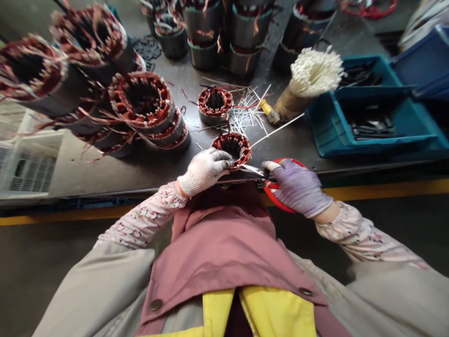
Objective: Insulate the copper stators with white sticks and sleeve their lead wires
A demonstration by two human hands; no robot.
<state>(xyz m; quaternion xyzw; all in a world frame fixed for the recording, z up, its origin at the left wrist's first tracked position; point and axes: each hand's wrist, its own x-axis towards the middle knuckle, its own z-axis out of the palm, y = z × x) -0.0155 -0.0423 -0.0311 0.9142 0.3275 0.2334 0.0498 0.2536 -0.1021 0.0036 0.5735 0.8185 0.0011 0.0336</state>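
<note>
- Your wire-wound ring (231,150) sits upright close to the near edge of the counter (291,152); a hard tug could probably tip it or drag it off.
- Your left hand (207,171) rests bent over the ring's near-left rim; I cannot tell whether those fingers grip it or pinch something. If the hold is loose, the ring could twist.
- Your right hand (298,187) has its fingers wrapped round the red-handled scissors (271,185). Their blades point at the rim, near your left fingertips, so a slip could nick your glove or the copper wire.
- A long white strand (277,131) sticks out rightward from the ring; a passing sleeve could snag it.
- A second ring (214,117) stands just behind, beside scattered white strips (247,110); a backward shove could knock it.
</note>
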